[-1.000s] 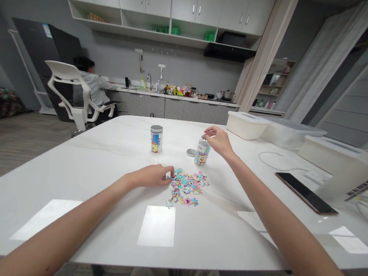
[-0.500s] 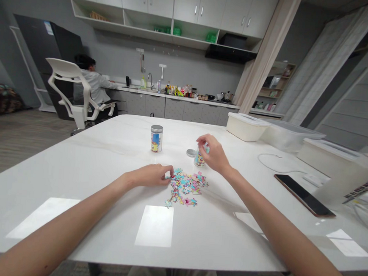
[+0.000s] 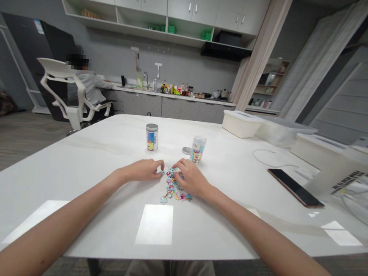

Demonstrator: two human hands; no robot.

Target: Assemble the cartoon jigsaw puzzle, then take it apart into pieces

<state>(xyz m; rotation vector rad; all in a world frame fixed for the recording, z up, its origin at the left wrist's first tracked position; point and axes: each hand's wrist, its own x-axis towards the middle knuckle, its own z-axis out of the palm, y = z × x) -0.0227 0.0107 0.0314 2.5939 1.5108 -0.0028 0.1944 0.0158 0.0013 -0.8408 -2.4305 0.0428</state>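
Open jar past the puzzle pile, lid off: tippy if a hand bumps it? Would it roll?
The open jar is tall and narrow, apparently clear plastic, so probably light and apt to tip if knocked. On its side the round body would likely roll on the smooth table. Its lid lies beside it, so anything inside could spill.

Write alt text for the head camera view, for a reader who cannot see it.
Both hands rest on a pile of colourful jigsaw pieces on a white table: left hand at its left edge, right hand on top. Behind stand an open jar with its lid beside it, and a closed jar.
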